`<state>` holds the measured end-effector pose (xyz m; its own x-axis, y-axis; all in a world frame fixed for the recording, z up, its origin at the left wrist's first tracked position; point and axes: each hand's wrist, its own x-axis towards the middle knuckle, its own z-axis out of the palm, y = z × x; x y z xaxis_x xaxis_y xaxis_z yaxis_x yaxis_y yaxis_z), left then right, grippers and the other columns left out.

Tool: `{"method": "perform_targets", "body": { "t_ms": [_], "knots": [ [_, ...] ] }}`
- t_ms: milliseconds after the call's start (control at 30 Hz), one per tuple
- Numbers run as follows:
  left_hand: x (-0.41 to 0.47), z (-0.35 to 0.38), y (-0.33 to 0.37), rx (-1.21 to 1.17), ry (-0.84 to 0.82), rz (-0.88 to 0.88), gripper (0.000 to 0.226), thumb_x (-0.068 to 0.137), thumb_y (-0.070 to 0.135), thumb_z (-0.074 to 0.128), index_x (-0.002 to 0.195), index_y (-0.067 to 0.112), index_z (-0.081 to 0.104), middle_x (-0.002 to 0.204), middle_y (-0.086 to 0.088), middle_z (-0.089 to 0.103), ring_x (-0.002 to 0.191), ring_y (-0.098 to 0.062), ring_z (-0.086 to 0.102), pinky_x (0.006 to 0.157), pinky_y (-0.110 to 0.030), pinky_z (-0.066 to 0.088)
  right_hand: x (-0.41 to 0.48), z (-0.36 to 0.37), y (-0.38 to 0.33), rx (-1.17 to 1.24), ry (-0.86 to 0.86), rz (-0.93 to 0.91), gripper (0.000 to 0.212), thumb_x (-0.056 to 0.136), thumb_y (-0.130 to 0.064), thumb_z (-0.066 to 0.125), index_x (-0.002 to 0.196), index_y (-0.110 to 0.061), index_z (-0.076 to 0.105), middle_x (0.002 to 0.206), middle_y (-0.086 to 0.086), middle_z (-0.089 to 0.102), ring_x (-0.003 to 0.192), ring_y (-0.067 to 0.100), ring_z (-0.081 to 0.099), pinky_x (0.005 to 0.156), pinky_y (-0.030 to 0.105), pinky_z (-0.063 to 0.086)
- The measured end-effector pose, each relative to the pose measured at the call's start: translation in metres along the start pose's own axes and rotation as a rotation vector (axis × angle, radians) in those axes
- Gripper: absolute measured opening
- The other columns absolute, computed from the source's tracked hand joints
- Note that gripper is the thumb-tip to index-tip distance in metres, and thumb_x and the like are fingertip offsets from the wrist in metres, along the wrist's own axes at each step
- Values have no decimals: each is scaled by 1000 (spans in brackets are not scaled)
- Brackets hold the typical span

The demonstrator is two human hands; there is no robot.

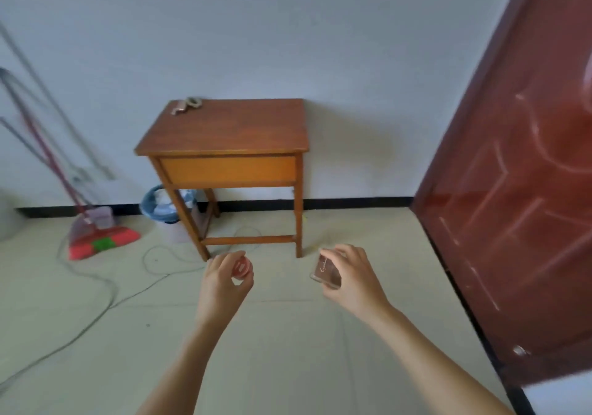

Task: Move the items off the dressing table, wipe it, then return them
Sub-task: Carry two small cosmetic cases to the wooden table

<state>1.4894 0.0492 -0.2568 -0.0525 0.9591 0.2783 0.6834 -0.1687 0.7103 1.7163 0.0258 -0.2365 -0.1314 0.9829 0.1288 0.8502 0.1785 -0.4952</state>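
At about eight o'clock in the view, a red broom [104,243] leans against the wall, with grey cables [96,286] trailing over the floor beside it. A blue waste bin [160,204] stands by the left legs of the wooden dressing table [230,129], which sits against the wall at twelve o'clock from the hands. A small pale object [187,105] (too blurred to name) lies at the top's eleven o'clock corner. Nearer the camera, held over the floor, the left hand [224,278] has its fingers curled round a small round red jar [242,268]. At its three o'clock, well apart, the right hand [352,275] grasps a dark flat bottle [326,270], tilted, with pale script on it. A red-brown door [512,190] fills the three o'clock edge.
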Motion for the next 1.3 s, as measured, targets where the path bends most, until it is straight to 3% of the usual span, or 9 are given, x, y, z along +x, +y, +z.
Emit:
{"method": "perform_targets", "body": {
  "t_ms": [133, 367, 733, 933, 1133, 1300],
  "knots": [
    [21, -43, -39, -2, 137, -76, 25, 69, -8, 71, 92, -1, 65, 77, -1, 55, 76, -27, 53, 73, -34, 46, 50, 26, -35, 2, -83, -128, 57, 78, -24, 67, 131, -20, 44, 130, 2, 42, 122, 18, 34, 100, 24, 32],
    [68, -48, -64, 39, 202, -106, 28, 74, -3, 69, 102, 2, 64, 86, 2, 54, 83, -20, 50, 72, -12, 34, 128, 47, -47, -8, -151, -255, 57, 80, -25, 66, 132, -22, 43, 128, 1, 41, 120, 16, 32, 95, 21, 32],
    [225, -51, -80, 150, 322, -120, 34, 73, 2, 72, 106, 3, 64, 91, 4, 54, 86, -15, 48, 73, -19, 36, 325, 46, -46, 9, -83, -457, 54, 77, -19, 67, 128, -18, 49, 123, 6, 48, 113, 24, 41, 92, 24, 32],
    [247, -28, -101, 157, 296, -254, 33, 71, 1, 74, 103, 3, 66, 90, 3, 54, 85, -22, 50, 74, -19, 37, 383, 85, -44, 1, -287, -486, 55, 80, -24, 64, 131, -21, 44, 126, 3, 43, 117, 21, 36, 96, 23, 34],
    [281, -32, -132, 197, 270, -353, 36, 74, 1, 71, 109, 2, 62, 100, -6, 60, 91, -16, 47, 80, -25, 37, 423, 109, -43, 3, -336, -496, 53, 81, -27, 62, 130, -22, 44, 126, 2, 42, 115, 21, 35, 94, 23, 35],
    [330, -36, -152, 161, 295, -317, 31, 73, 4, 73, 103, 5, 66, 92, 1, 59, 85, -17, 50, 71, -13, 35, 471, 121, -51, -21, -319, -494, 52, 81, -23, 61, 130, -21, 45, 124, 3, 44, 116, 21, 37, 94, 25, 33]
  ]
}}
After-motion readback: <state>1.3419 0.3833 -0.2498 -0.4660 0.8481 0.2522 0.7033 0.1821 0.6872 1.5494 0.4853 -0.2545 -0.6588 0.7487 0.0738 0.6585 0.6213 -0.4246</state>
